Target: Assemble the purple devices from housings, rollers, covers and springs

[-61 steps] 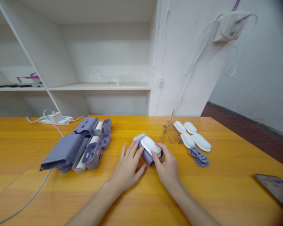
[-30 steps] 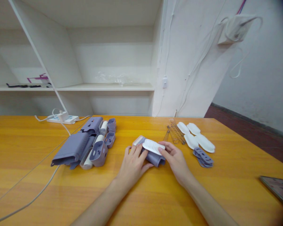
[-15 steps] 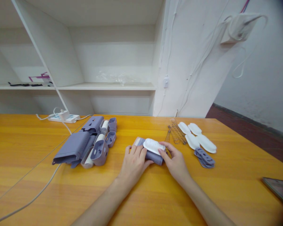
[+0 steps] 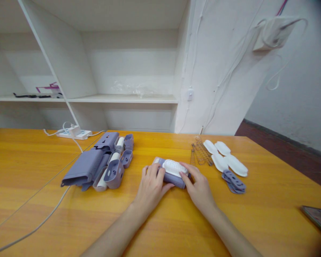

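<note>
In front of me on the table lies a grey-purple plastic housing (image 4: 176, 181) with a white oval bristle brush head (image 4: 173, 167) on its upper side. My left hand (image 4: 152, 182) is wrapped round the housing's left part, thumb along the near edge. With thumb and fingers, my right hand (image 4: 198, 185) grips the right end of the brush head. Whether the brush head is seated in the housing, I cannot tell. The palms hide parts of both ends.
Grey-purple housings (image 4: 82, 166) and open cups (image 4: 114, 175) lie at the left, beside a power strip (image 4: 74, 133) and cables. On the right are coil springs (image 4: 202, 153), white oval pieces (image 4: 237, 165), slotted grey-purple plates (image 4: 233, 181) and a phone (image 4: 318, 218).
The view has shifted slightly. The white brush head looks a little lower and flatter against the housing, with both hands still in nearly the same hold.
</note>
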`<control>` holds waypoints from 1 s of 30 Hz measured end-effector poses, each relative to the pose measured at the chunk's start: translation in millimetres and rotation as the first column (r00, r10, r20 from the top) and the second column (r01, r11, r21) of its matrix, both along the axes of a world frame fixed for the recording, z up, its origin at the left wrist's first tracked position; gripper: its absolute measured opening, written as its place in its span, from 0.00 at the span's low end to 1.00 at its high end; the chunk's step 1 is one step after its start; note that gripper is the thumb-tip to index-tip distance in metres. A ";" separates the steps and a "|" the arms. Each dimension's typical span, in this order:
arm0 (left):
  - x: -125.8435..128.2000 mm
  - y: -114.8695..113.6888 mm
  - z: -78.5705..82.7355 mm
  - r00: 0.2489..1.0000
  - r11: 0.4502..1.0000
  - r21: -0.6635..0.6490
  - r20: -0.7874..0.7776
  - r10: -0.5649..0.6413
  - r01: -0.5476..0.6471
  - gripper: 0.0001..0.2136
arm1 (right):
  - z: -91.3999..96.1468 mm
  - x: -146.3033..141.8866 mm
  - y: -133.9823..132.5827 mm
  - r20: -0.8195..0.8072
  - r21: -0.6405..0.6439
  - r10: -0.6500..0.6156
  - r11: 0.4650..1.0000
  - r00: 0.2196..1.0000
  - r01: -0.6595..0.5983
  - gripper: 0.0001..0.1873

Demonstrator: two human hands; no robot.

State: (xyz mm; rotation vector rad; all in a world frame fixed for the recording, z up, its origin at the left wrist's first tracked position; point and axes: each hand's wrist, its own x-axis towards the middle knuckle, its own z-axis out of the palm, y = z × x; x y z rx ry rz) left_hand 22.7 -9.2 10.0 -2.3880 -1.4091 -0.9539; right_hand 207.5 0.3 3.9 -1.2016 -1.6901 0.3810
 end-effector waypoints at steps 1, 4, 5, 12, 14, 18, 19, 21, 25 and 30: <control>-0.8 0.2 0.0 1.000 1.000 -0.007 0.014 -0.015 0.015 0.17 | -2.0 -0.3 -0.1 0.001 0.024 -0.052 0.998 0.999 0.052 0.17; -4.5 1.6 -0.4 0.995 0.998 -0.016 0.080 -0.062 0.064 0.17 | -7.5 0.0 0.1 -0.014 0.064 -0.203 0.977 0.979 0.203 0.17; -6.0 2.5 -0.8 0.991 0.998 -0.017 0.113 -0.066 0.068 0.18 | -8.6 0.4 0.1 -0.014 0.062 -0.230 0.971 0.973 0.231 0.17; -11.8 12.5 -7.4 0.963 0.985 -0.172 0.267 0.047 0.000 0.40 | -5.8 -2.0 -5.4 0.075 0.172 -0.301 0.943 0.951 0.285 0.15; -12.3 14.1 -9.1 0.962 0.969 -0.246 0.272 0.037 0.033 0.41 | -5.8 -3.9 -7.2 0.101 0.196 -0.305 0.939 0.947 0.282 0.16; -12.5 13.6 -8.3 0.958 0.950 -0.307 0.283 0.042 0.049 0.42 | -8.1 -4.9 -8.3 0.181 0.254 -0.327 0.927 0.927 0.277 0.19; -12.3 13.1 -7.6 0.958 0.949 -0.314 0.282 0.056 0.037 0.43 | -8.6 -4.7 -8.2 0.197 0.268 -0.338 0.922 0.920 0.281 0.20; -11.8 12.3 -6.2 0.957 0.945 -0.328 0.278 0.082 0.015 0.44 | -9.2 -4.0 -8.1 0.220 0.291 -0.356 0.912 0.908 0.287 0.20; -11.1 11.9 -5.4 0.960 0.943 -0.331 0.266 0.087 0.006 0.45 | -7.8 -3.6 -9.1 0.233 0.298 -0.364 0.909 0.902 0.290 0.20; -12.0 12.0 -6.2 0.963 0.945 -0.327 0.255 0.085 0.003 0.45 | -2.4 -3.3 -12.8 0.222 0.262 -0.280 0.940 0.934 0.220 0.19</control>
